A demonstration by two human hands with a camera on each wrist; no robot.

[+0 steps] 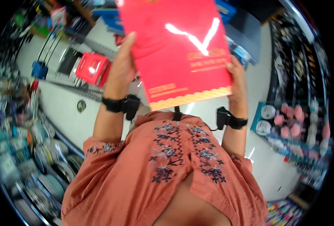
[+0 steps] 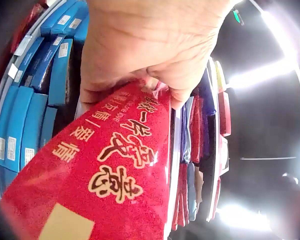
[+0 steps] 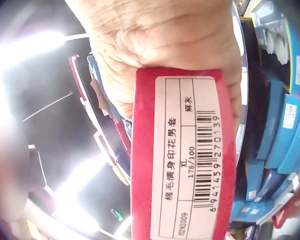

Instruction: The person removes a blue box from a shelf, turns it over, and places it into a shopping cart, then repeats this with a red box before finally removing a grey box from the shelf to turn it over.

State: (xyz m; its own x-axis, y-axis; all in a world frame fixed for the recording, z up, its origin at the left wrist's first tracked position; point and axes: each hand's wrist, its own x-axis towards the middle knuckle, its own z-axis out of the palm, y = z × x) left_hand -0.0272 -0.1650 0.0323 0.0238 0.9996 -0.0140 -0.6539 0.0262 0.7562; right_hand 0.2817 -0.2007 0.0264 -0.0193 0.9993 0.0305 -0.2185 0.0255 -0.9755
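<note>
A flat, glossy red clothing box (image 1: 167,75) with gold lettering and a gold patterned edge is held up in front of the torso. My left hand (image 1: 125,62) grips its left side, and my right hand (image 1: 237,81) holds the right side, thumb at the edge. In the left wrist view, the left hand (image 2: 155,45) pinches an end of the box (image 2: 125,205), which bears large Chinese characters. The right wrist view has the right hand (image 3: 165,40) around the box's narrow side, where a white barcode label (image 3: 177,165) reads XL 175/100.
A shopping cart (image 1: 76,39) stands ahead on the left with another red box (image 1: 93,69) in it. Blue boxes (image 2: 27,120) fill a shelf. Plates (image 1: 52,154) line the left shelving; pink items (image 1: 291,118) hang on the right.
</note>
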